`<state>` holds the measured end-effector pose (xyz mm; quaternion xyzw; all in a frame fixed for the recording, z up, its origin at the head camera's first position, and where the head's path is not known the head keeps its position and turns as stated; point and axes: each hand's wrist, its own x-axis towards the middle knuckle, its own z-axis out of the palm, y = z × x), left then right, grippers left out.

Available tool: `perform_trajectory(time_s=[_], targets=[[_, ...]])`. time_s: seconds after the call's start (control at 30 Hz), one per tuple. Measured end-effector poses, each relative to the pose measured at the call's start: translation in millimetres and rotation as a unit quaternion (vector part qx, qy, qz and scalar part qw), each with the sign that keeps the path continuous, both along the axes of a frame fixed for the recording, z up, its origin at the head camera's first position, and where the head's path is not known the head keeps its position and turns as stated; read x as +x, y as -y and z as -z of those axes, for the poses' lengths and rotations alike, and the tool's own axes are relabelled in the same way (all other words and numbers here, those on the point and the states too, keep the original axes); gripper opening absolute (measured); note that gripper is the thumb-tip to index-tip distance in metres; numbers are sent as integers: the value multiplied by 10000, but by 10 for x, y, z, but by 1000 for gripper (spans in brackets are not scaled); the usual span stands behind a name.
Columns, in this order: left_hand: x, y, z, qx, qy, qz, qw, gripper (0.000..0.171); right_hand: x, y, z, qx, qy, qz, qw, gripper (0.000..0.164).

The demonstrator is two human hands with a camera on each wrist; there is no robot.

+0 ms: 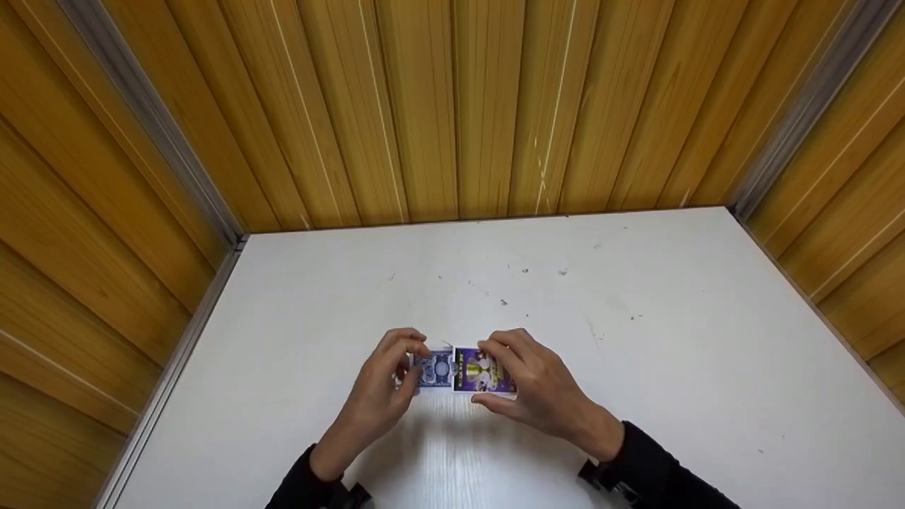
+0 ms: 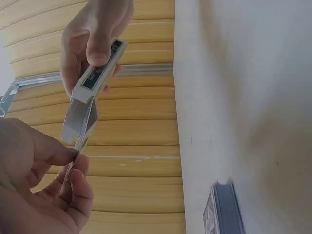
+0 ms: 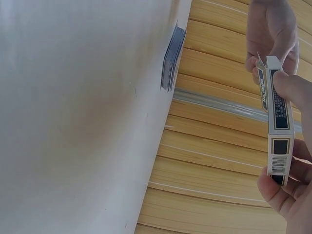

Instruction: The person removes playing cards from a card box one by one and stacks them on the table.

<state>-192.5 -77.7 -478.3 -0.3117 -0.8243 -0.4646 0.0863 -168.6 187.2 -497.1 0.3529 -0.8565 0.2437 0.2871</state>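
Observation:
A white card box (image 1: 481, 371) with a purple and yellow printed face is held up off the table. My right hand (image 1: 541, 382) grips it, fingers along the far edge and thumb along the near one. Its end towards the left hand stands open, with a thin flap (image 2: 84, 131) sticking out. My left hand (image 1: 385, 378) pinches that flap between thumb and fingertips. Below, a deck of blue-backed playing cards (image 3: 173, 58) lies stacked on the table; in the head view the blue card back (image 1: 437, 369) shows between the left hand and the box.
The white table (image 1: 283, 318) has small dark marks on its far half. Wood-patterned panels (image 1: 452, 106) wall it in at the back and both sides, with grey metal strips (image 1: 170, 141) at the corners. Dark sleeves (image 1: 657, 466) cover both forearms.

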Motion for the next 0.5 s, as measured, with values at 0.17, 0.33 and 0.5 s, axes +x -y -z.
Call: perform_trajectory(time_s=[0.17, 0.33, 0.5], targets=[[-18, 64, 3, -865, -793, -26, 9931, 24, 1, 0, 6, 18, 78, 114, 9999, 72], [-9, 76, 17, -1875, -1352, 148, 9728, 47, 5, 7, 20, 35, 89, 52, 9999, 72], [-10, 73, 47, -2077, -1630, 341, 9639, 50, 4, 11, 33, 48, 122, 9, 9999, 72]])
